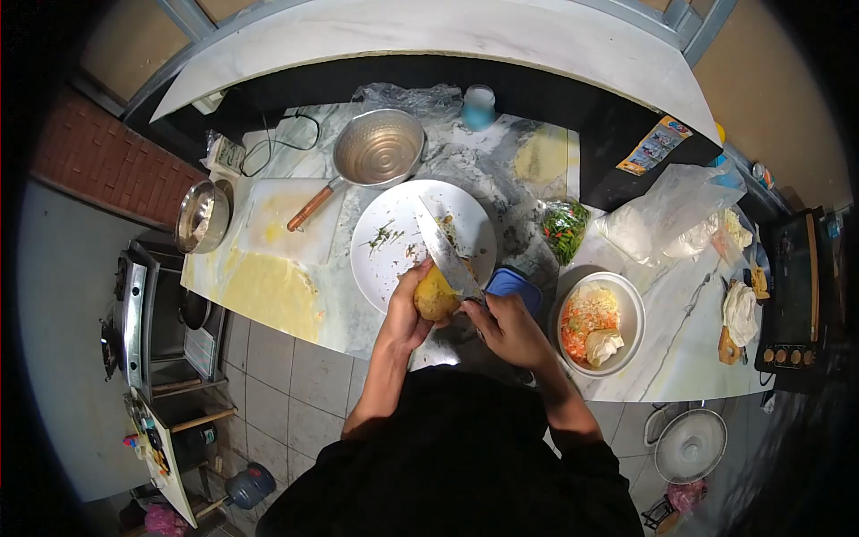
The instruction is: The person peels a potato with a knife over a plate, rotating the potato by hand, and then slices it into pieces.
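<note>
Head view: left hand [407,309] wrapped around yellow potato [436,297], held above counter edge just below white plate [385,259]. Right hand [508,327] clenched on knife [445,252] handle — blade laid against potato, tip over plate. Bowl of shredded vegetables [598,322] near right hand.

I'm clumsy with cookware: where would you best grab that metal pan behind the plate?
By its brown handle, coming from the near left: it juts out from the pan over the white cutting board, clear of the plate.

Yellow potato [436,297], long knife [445,249] against it
</note>
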Demonstrator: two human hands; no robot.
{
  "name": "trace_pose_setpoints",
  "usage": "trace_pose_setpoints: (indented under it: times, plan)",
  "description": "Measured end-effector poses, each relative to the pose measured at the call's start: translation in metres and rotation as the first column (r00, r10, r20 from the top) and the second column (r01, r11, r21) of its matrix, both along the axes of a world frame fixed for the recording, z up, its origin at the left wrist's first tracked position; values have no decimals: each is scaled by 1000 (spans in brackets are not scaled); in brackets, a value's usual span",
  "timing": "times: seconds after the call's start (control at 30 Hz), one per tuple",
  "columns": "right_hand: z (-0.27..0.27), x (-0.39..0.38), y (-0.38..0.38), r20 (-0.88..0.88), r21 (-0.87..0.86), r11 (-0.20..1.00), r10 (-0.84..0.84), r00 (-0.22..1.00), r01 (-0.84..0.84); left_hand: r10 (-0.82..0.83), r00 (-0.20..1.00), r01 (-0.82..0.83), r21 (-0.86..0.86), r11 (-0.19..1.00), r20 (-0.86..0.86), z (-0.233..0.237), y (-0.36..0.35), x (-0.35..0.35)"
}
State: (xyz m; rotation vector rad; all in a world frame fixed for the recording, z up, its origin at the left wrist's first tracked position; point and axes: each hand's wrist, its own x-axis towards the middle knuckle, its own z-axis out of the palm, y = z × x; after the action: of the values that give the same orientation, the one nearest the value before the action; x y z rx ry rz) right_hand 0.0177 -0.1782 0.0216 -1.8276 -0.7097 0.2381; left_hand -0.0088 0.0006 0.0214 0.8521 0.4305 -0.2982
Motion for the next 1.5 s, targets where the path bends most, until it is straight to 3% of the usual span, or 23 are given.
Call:
trace_pose_setpoints:
  times: [0.27, 0.33, 0.43, 0.53, 0.67, 0.8, 0.9, 0.97, 1.07, 1.13, 1.2, 1.27, 1.33, 1.47, 1.5]
  plan:
    - [2, 0, 4, -65, -26, 1000, 0, 998, -1, -15, 1000, 15, -15, 1000, -4, -16, 1, -3]
    - [3, 0, 4, -63, -31, 1000, -4, 998, 2, 27, 1000, -27, 97, 995, 2, -13, -3, -2]
    - [6, 1, 6, -92, -78, 997, -2, 996, -5, 137, 989, -129, 112, 985, -63, -3, -11, 1]
    - [6, -2, 5, -93, -106, 994, 2, 996, -11, 16, 1000, -17, 63, 998, 16, -11, -1, 2]
    - [1, -6, 7, -34, 3, 1000, -30, 999, 30, 58, 998, -57, 68, 996, -21, -8, -5, 2]
    - [2, -6, 9, -64, -29, 998, -49, 997, 47, 88, 996, -89, 47, 995, 11, -16, -3, 1]
    - [-5, -7, 11, 31, -9, 999, -50, 998, 51, 98, 995, -98, 30, 995, 7, -8, -2, 3]
    - [1, -5, 9, -51, -47, 998, -32, 998, 30, 97, 995, -98, 38, 994, 13, -7, -5, 3]
    - [4, -5, 11, -39, -63, 997, -49, 998, 46, 82, 995, -86, 92, 992, 53, -11, -6, 2]
    - [-10, -6, 11, 0, -33, 999, -42, 999, 42, 168, 985, -166, 66, 984, -29, -8, -7, 5]
    - [-8, -5, 11, 38, -7, 999, -39, 999, 39, 121, 993, -122, 46, 991, 13, -13, -3, 2]
    - [8, -5, 12, -56, -37, 997, -64, 996, 62, 71, 997, -72, 27, 997, 45, -18, -5, 1]
    - [4, -9, 13, -40, -22, 998, -66, 997, 65, 228, 974, -228, 43, 973, -6, -14, -14, 5]
    - [-13, -8, 12, -33, -46, 998, -50, 998, 49, 305, 952, -303, 50, 952, -33, -5, -17, 9]
    - [-10, -6, 13, -34, -46, 998, -53, 998, 52, 278, 960, -280, 46, 959, 45, -13, -16, 6]
